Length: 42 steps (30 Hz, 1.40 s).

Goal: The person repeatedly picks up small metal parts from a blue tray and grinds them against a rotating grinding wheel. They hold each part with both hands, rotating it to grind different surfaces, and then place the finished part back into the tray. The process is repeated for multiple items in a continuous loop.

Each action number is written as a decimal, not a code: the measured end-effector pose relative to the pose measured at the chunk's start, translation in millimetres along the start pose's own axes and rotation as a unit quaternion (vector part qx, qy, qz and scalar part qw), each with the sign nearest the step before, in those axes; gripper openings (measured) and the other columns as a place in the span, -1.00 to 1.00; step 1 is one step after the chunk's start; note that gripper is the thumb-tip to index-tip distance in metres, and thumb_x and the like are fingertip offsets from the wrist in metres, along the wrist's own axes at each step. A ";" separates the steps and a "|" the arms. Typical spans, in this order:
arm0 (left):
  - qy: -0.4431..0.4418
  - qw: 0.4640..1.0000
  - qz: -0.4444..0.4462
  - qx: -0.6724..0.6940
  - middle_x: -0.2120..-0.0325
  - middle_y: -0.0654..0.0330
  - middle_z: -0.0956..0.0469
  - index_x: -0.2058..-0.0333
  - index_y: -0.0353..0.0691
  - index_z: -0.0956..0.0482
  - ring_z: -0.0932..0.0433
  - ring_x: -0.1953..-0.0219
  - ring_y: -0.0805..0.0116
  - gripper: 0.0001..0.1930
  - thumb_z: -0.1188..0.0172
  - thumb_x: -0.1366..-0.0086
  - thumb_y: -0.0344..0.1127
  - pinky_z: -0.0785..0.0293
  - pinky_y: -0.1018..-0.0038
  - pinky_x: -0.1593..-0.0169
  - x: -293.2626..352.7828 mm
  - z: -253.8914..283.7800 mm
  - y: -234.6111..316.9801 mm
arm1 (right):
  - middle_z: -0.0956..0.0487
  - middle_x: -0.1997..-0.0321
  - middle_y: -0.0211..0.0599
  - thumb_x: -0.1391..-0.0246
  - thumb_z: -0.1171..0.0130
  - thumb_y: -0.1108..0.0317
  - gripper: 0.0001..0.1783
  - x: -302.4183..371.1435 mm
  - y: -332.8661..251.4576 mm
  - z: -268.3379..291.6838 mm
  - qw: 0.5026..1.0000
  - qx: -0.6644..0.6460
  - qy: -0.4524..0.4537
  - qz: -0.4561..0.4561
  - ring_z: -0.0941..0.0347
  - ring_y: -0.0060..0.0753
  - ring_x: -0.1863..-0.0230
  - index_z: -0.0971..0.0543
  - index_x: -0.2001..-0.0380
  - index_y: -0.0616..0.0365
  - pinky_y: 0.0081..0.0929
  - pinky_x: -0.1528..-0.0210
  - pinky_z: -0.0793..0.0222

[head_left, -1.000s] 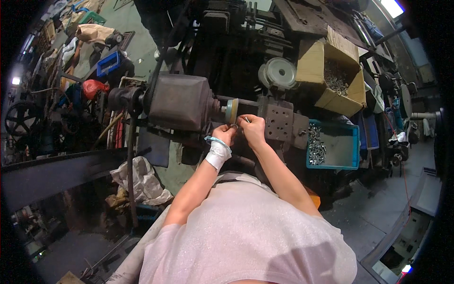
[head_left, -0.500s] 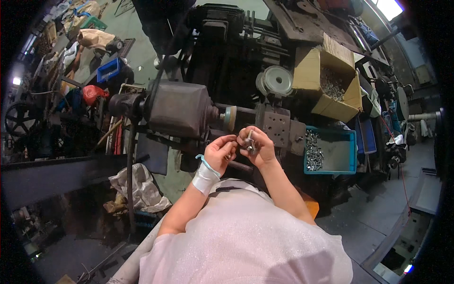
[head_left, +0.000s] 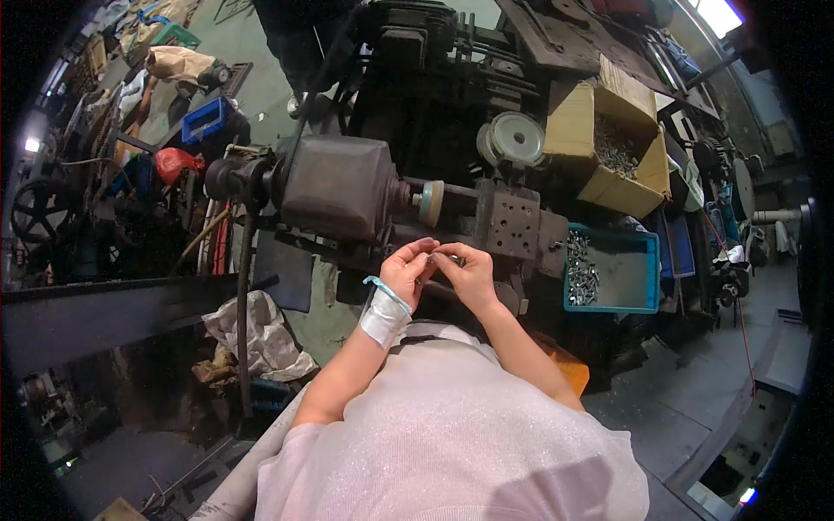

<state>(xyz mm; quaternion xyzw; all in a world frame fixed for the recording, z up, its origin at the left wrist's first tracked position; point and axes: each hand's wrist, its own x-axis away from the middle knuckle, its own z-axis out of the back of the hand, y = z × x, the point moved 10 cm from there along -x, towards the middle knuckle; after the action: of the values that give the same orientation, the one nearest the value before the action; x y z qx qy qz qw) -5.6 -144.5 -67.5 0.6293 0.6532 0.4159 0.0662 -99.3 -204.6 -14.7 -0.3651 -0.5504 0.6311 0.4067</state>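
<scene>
Between the hands [head_left: 470,276], a small piece [head_left: 430,258]

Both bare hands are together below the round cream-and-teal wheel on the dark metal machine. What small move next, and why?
Probably tilt the bare right hand slightly outward: its fingertips meet those of the bare left hand, hiding whatever lies between, and a gap shows below the round cream-and-teal wheel.

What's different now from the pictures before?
The left hand and right hand moved back from the tan-rimmed wheel toward the pale pink top and are close together. Shiny metal pieces seen in the right hand half a second ago aren't clear now, so I can't tell if any were let go. The wheel, teal bin and cardboard box stayed put.
</scene>
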 end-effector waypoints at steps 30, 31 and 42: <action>0.119 0.964 0.044 -0.233 0.66 0.29 -0.45 0.55 -0.32 -0.48 -0.33 0.69 0.57 -0.84 -0.14 -0.07 -0.32 -0.20 0.64 0.63 -54.5 24.4 -20.8 | -0.54 0.60 -0.15 0.24 -0.17 0.32 -0.76 -54.1 63.3 21.6 0.982 0.096 0.051 -0.151 -0.45 -0.45 0.54 -0.57 0.48 0.28 -0.50 0.43 -0.32; 0.123 0.964 0.048 -0.229 0.67 0.29 -0.44 0.57 -0.30 -0.48 -0.32 0.70 0.57 -0.84 -0.14 -0.07 -0.32 -0.20 0.64 0.63 -55.4 25.1 -20.8 | -0.54 0.59 -0.15 0.24 -0.17 0.33 -0.76 -55.1 63.4 21.2 0.983 0.097 0.051 -0.150 -0.46 -0.45 0.54 -0.57 0.48 0.29 -0.51 0.43 -0.32; 0.144 0.968 0.054 -0.199 0.68 0.30 -0.41 0.55 -0.26 -0.45 -0.29 0.71 0.58 -0.88 -0.11 -0.08 -0.35 -0.17 0.64 0.65 -57.7 29.3 -24.9 | -0.53 0.62 -0.18 0.23 -0.16 0.36 -0.77 -59.1 53.4 18.7 0.982 0.107 0.062 -0.141 -0.41 -0.54 0.57 -0.56 0.48 0.33 -0.53 0.48 -0.31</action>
<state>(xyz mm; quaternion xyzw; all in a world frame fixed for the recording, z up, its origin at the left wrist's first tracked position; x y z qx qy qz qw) 4.6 -178.2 -127.3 0.5712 0.5246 0.6271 0.0726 -98.5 -269.5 -64.5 -0.2766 -0.4997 0.5988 0.5615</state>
